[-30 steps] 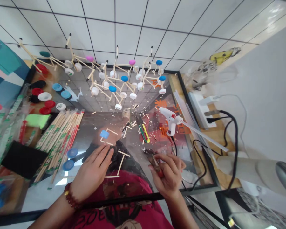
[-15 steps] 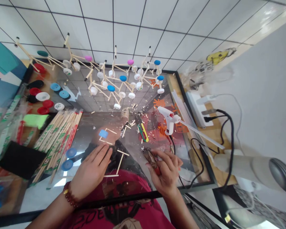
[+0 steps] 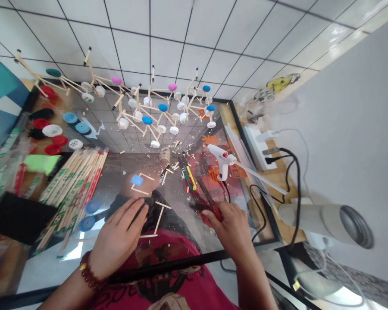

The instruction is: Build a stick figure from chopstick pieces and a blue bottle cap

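Observation:
My left hand (image 3: pixel 124 224) lies palm down on the glossy table with its fingers stretched out, and I see nothing held in it. Just right of its fingertips is an I-shaped frame of thin wooden sticks (image 3: pixel 159 220). Beyond them lies a bracket of sticks with a blue square (image 3: pixel 136 180). Closed around the red handle of a dark-bladed tool (image 3: pixel 207 191) is my right hand (image 3: pixel 234 224). A second dark piece shows beside the blade; whether it is another blade or a reflection, I cannot tell. Green-and-yellow-handled pliers (image 3: pixel 188 177) lie farther off.
Several stick bicycle models (image 3: pixel 147 120) with bottle-cap wheels stand at the back. A white glue gun (image 3: pixel 221 161) and its cable are on the right, near a power strip (image 3: pixel 260 146). Wrapped chopsticks (image 3: pixel 73 189) and loose caps (image 3: pixel 92 206) lie left. Wood scraps litter the middle.
The red-handled tool has turned, so its dark blade now points away from me. My right hand has shifted its grip on the handle. The left hand stays nearly in place; the view has shifted slightly.

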The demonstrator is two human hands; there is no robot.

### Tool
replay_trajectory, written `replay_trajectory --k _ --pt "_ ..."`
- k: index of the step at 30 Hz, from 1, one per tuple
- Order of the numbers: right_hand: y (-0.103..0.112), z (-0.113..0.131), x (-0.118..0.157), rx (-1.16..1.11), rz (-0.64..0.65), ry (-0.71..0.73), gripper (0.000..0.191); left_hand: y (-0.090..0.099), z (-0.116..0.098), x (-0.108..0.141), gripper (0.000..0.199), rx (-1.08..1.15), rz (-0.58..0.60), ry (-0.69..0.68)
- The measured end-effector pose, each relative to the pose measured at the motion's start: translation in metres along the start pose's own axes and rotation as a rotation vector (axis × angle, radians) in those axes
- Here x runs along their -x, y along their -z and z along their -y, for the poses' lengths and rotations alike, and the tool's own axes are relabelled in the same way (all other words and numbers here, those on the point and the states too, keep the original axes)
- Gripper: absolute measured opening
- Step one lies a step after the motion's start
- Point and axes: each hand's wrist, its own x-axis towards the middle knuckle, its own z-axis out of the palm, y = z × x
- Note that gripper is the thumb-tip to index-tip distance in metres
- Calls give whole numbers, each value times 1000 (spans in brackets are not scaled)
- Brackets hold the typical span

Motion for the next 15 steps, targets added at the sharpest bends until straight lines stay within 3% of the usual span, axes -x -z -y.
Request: replay_trajectory --k 6,11,15 --pt "-5 -1 10 220 18 -58 39 11 -16 -6 8 13 -43 73" --pt "-6 2 12 250 19 -108 30 -3 -29 -22 28 23 28 102" --pt "-8 6 12 264 -18 -93 29 -13 -33 -27 26 27 92 125"
